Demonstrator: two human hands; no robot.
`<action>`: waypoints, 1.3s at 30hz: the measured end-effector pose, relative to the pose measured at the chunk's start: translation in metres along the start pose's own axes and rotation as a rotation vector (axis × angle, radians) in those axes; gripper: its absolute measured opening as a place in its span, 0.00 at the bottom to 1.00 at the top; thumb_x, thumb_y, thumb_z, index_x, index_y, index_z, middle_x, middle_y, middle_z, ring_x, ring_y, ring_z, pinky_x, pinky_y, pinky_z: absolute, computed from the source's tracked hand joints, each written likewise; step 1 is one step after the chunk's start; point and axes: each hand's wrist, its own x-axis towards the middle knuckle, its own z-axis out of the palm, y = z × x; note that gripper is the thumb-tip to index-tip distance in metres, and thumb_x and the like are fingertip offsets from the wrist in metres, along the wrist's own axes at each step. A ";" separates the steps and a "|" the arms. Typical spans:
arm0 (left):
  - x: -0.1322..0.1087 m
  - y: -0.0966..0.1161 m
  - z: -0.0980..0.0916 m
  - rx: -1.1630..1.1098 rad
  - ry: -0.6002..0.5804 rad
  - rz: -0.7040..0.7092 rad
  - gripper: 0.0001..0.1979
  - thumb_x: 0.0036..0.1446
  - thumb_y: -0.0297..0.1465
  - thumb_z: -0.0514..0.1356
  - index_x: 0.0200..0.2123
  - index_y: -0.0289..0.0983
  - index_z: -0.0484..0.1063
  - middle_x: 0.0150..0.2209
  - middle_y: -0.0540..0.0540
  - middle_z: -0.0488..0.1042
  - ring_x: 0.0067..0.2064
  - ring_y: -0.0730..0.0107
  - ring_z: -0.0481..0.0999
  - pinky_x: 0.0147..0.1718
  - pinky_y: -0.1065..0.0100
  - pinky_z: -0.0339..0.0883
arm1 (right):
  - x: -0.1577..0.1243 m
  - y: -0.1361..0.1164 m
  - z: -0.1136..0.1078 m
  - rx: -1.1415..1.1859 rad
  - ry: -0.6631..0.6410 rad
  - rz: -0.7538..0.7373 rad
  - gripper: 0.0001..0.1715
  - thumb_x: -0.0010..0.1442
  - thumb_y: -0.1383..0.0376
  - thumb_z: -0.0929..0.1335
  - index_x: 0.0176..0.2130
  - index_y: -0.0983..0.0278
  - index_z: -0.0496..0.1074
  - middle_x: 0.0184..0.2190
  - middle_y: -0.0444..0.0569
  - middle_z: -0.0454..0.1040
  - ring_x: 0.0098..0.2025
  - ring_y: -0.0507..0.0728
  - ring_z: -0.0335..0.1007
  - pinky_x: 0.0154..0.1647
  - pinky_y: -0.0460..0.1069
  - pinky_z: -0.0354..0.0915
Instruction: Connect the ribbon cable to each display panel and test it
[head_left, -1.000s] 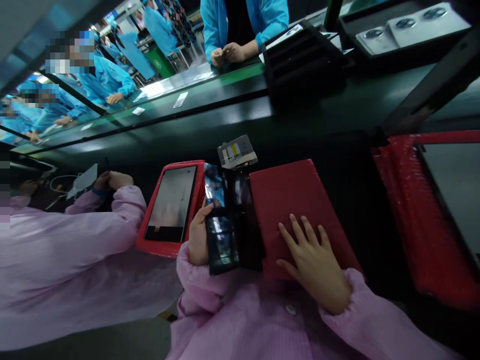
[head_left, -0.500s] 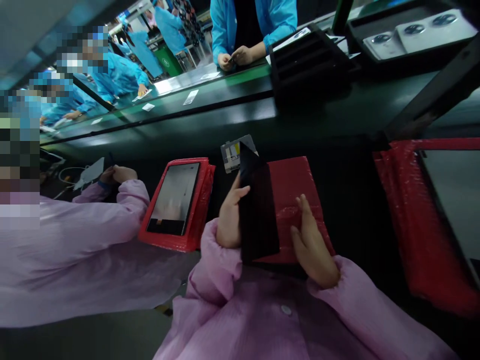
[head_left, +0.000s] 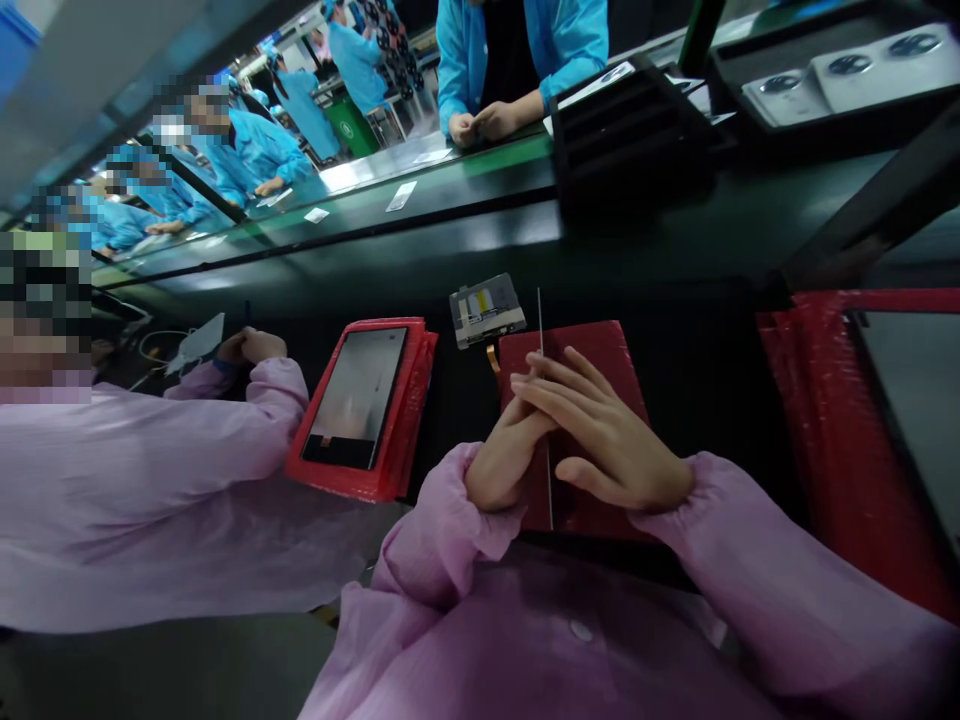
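Panel [head_left: 539, 318], very thin, stands edge-on between left hand [head_left: 510, 465] and right hand [head_left: 615, 430].

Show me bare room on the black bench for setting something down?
Bare black bench runs between the red padded mat and the large red-wrapped screen, and behind the small silver module. It's crowded at the mat, where left hand and right hand overlap, and at the red-framed screen.

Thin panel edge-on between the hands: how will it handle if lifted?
The thin panel is probably stiff: its edge runs dead straight past the left hand and right hand. It is likely light for its area. That slim edge also suggests it could be fragile, so I'd avoid knocking it.
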 end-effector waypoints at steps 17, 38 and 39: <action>0.145 -0.037 -0.146 1.340 0.580 0.212 0.20 0.58 0.23 0.49 0.53 0.28 0.67 0.53 0.31 0.69 0.57 0.50 0.66 0.60 0.50 0.56 | -0.007 0.025 0.025 0.041 0.084 -0.087 0.43 0.66 0.41 0.51 0.65 0.67 0.55 0.65 0.61 0.56 0.70 0.65 0.40 0.68 0.66 0.40; 0.143 -0.040 -0.153 1.588 0.494 0.167 0.22 0.60 0.26 0.48 0.55 0.32 0.70 0.54 0.36 0.72 0.56 0.52 0.70 0.55 0.56 0.64 | -0.007 0.021 0.024 0.037 0.088 -0.071 0.44 0.66 0.41 0.52 0.63 0.72 0.57 0.64 0.64 0.57 0.70 0.63 0.40 0.69 0.64 0.39; 0.143 -0.040 -0.153 1.581 0.502 0.168 0.22 0.60 0.26 0.48 0.55 0.32 0.70 0.55 0.36 0.72 0.55 0.53 0.71 0.54 0.56 0.65 | -0.007 0.021 0.024 0.034 0.085 -0.069 0.44 0.66 0.41 0.52 0.63 0.72 0.57 0.64 0.64 0.57 0.70 0.63 0.39 0.69 0.64 0.39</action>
